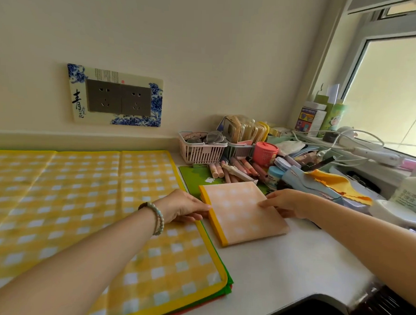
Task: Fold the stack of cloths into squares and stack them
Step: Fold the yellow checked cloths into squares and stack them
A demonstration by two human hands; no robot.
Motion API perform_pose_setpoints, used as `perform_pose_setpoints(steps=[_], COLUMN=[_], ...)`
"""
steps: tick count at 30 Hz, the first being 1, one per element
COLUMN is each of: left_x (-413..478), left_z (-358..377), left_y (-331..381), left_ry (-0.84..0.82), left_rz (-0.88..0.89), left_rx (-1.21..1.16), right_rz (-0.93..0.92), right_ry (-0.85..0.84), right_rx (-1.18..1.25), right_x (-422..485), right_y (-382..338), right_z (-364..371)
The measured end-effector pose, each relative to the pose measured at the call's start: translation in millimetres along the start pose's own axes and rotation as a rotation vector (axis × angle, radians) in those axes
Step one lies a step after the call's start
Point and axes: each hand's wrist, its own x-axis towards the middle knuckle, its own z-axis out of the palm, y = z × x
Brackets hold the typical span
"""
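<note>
A folded orange checked cloth (242,215) with a yellow border lies as a square on the white counter (280,273), right of centre. My left hand (184,207) touches its left yellow edge with the fingertips. My right hand (285,203) rests its fingers on the cloth's right edge. On the left a stack of unfolded cloths (83,200) lies spread flat, a yellow checked one on top, with green and red edges showing beneath at the near right corner. A bead bracelet sits on my left wrist.
Behind the folded cloth lie a green mat (194,178), a pink basket (202,150) with glasses, a pink tin (265,153), tubes, jars and cables. A white bottle (411,190) stands at the right. A dark sink edge (315,307) is near right. Wall sockets (118,100) sit above the stack.
</note>
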Motion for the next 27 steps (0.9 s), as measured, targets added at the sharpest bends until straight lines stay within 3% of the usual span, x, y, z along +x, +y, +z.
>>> perform_pose_setpoints(steps=[13,17,20,22,24,27], left_x=[-3,-15,-28,-39,-51,-73], left_z=[6,-6,-27,-45,-66,-95], left_y=[-4,-7,-14,-25,-41,-72], left_ry=[0.067,0.095,0.131,0.207,0.289,0.263], left_rz=[0.051,0.126,0.216,0.32,0.394,0.345], left_rx=[0.002,-0.049,-0.036,0.125,0.434,0.704], right_rz=[-0.081,-0.306,-0.527,-0.668,-0.691,-0.773], right_ry=[0.179,0.254,0.208,0.187,0.156,0.112], right_rx=[-0.177,-0.39,-0.459,-0.487,-0.342,-0.334], right_x=[-2,-34,-61,-71,-84,-106], right_y=[-2,-21,-41,-52,-56,-57], right_z=[1,2,18,41,67,117])
